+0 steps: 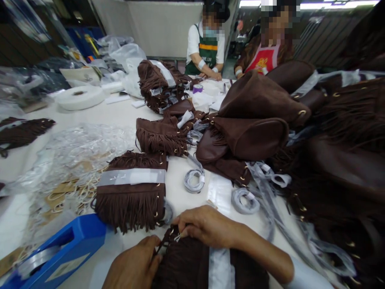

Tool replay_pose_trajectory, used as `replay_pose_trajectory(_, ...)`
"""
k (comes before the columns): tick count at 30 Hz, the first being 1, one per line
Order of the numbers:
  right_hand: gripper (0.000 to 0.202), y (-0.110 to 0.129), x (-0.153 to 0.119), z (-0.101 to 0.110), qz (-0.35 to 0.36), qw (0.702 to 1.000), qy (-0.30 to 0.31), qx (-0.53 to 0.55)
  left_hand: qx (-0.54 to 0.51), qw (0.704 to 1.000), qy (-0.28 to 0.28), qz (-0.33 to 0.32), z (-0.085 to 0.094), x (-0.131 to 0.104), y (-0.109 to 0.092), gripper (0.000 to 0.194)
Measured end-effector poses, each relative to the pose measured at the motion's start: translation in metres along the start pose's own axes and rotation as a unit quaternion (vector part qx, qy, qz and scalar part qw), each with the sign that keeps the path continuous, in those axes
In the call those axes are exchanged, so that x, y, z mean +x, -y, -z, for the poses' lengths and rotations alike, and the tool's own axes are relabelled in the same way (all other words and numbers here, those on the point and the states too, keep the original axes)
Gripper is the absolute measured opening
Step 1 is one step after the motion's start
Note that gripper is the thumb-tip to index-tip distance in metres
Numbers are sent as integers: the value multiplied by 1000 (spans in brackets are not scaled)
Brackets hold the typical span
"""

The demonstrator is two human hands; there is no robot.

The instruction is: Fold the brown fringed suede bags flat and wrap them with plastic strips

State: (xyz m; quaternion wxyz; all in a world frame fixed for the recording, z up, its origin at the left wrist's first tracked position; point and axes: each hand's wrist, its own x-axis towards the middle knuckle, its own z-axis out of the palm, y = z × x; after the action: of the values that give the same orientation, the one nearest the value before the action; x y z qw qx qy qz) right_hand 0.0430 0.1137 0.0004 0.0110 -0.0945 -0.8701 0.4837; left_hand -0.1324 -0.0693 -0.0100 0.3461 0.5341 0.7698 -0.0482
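Observation:
A dark brown fringed bag [183,265] with a pale wrapped band across it lies at the bottom centre. My left hand [135,261] is at its left edge, fingers closed around a dark cord or edge piece. My right hand [204,226] pinches at the bag's top corner, beside a metal eyelet and a thin white string; what exactly lies between the fingertips is too small to tell. Just beyond sits another fringed bag [129,200] with a pale band, and a coiled wrapped strap [194,180] rests behind my right hand.
A blue tape dispenser [69,253] stands at the lower left, near clear plastic bags [78,148] and tags with strings [72,192]. Brown bags [255,136] pile up at centre and right. Two people [206,48] work across the table. A white roll [80,97] lies back left.

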Motion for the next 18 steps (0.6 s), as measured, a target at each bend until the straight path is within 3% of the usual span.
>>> replay_pose_trajectory(4,9,4,-4,14,-68,991,-108,-27,167,986,-25,16,13,-10,-14,50)
replay_pose_trajectory(7,8,6,-5,14,-98,989,-110,-5,276,957,-91,-9,25,-19,-30,61)
replay_pose_trajectory(12,5,3,-4,-1,-91,993,-67,25,364,904,-166,-151,51,-14,-37,49)
replay_pose_trajectory(18,3,-13,9,3,-78,987,-133,50,379,854,-170,-312,75,30,-23,36)
